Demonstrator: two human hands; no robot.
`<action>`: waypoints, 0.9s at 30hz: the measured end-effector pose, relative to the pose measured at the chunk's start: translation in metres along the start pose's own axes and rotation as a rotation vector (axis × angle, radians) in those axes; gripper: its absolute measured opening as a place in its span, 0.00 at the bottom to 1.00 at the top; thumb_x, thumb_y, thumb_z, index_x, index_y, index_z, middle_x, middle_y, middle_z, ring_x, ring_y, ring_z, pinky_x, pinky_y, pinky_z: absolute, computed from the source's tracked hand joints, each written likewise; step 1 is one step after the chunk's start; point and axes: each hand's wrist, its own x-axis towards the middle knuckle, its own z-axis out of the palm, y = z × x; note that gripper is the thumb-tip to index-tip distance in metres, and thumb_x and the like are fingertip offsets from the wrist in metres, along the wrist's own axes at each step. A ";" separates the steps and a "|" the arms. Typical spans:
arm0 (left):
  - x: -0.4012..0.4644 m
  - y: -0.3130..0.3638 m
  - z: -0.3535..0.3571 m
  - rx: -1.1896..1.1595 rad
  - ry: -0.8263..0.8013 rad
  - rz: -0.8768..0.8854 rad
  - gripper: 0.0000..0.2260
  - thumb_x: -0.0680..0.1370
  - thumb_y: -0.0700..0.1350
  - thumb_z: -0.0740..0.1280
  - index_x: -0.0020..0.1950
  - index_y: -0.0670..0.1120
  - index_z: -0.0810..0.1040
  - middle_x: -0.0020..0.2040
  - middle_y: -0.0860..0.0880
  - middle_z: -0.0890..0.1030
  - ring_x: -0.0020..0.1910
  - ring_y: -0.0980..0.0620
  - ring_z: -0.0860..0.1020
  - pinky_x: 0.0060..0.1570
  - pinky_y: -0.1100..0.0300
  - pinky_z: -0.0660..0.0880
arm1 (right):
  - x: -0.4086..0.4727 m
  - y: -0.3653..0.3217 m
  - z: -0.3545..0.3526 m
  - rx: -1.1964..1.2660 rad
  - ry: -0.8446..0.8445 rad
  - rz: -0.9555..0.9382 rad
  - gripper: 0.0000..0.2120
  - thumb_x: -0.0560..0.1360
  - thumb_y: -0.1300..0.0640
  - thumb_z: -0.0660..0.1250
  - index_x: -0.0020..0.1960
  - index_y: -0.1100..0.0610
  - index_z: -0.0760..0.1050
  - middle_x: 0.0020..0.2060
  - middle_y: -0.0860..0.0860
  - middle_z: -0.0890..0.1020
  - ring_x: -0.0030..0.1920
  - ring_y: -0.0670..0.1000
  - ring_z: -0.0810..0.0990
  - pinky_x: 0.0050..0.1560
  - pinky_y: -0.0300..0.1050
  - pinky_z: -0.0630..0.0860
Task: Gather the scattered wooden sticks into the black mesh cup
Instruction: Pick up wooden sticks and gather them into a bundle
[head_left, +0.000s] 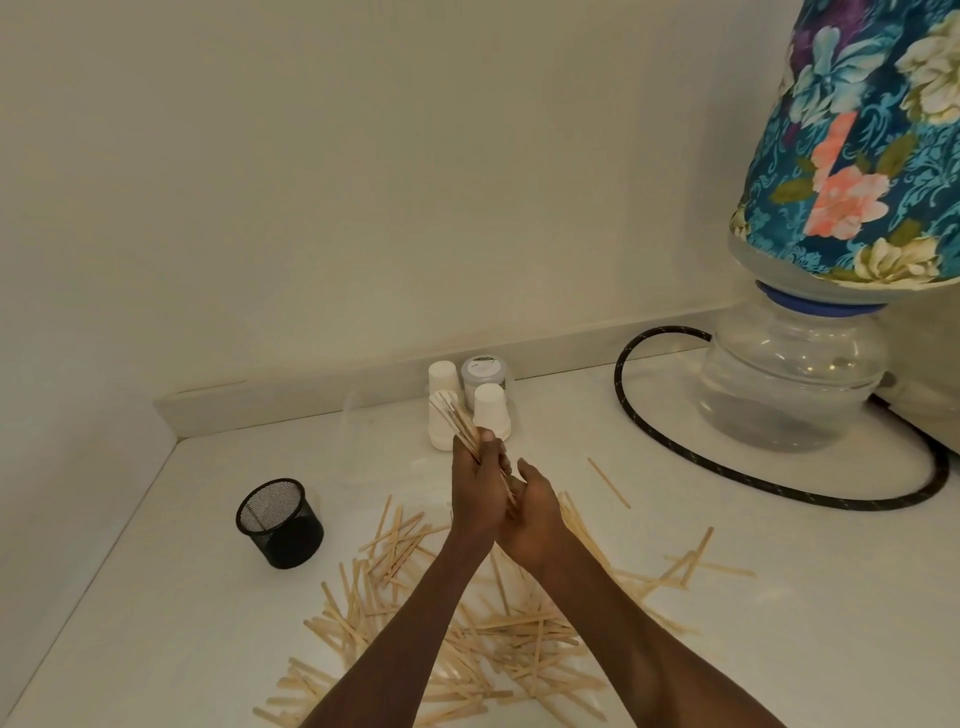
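Black mesh cup upright on worktop, looks empty. Right of cup: left hand and right hand, fingers closed on stick bundle. Loose sticks scattered right of cup. White cups behind.
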 end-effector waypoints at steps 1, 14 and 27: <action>-0.002 0.002 0.000 0.026 -0.016 0.037 0.08 0.83 0.47 0.59 0.49 0.44 0.73 0.35 0.52 0.75 0.36 0.53 0.75 0.40 0.58 0.74 | -0.001 -0.001 0.005 0.029 -0.042 -0.005 0.21 0.82 0.48 0.55 0.61 0.61 0.78 0.55 0.58 0.84 0.58 0.56 0.82 0.64 0.52 0.75; 0.000 0.030 0.009 -0.035 0.224 -0.088 0.19 0.78 0.56 0.66 0.39 0.40 0.76 0.29 0.49 0.74 0.29 0.52 0.74 0.35 0.57 0.73 | -0.011 -0.001 0.023 -0.050 -0.027 0.053 0.21 0.81 0.45 0.54 0.63 0.57 0.74 0.57 0.54 0.77 0.66 0.54 0.76 0.70 0.52 0.69; 0.002 0.034 0.001 0.018 0.189 -0.054 0.17 0.74 0.51 0.72 0.41 0.37 0.79 0.30 0.46 0.79 0.28 0.52 0.78 0.33 0.59 0.74 | -0.018 0.002 0.035 -0.019 -0.137 0.068 0.24 0.81 0.44 0.56 0.68 0.56 0.75 0.60 0.53 0.81 0.63 0.54 0.80 0.64 0.50 0.75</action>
